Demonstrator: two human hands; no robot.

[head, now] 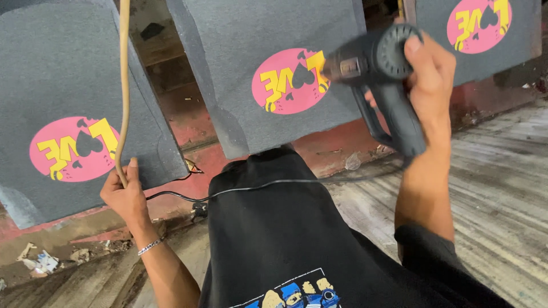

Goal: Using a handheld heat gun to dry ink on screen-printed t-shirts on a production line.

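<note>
Two hands are working — right hand (425,80) is gripping a heat gun (379,80), aiming at the middle grey panel (268,68). Left hand (125,191) is clutching a tan hose (123,85)

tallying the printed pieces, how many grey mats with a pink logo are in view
3: one mat at left behind the left hand, one in the middle where the heat gun points, one at top right, cut off by the frame. More may lie outside the view.
</note>
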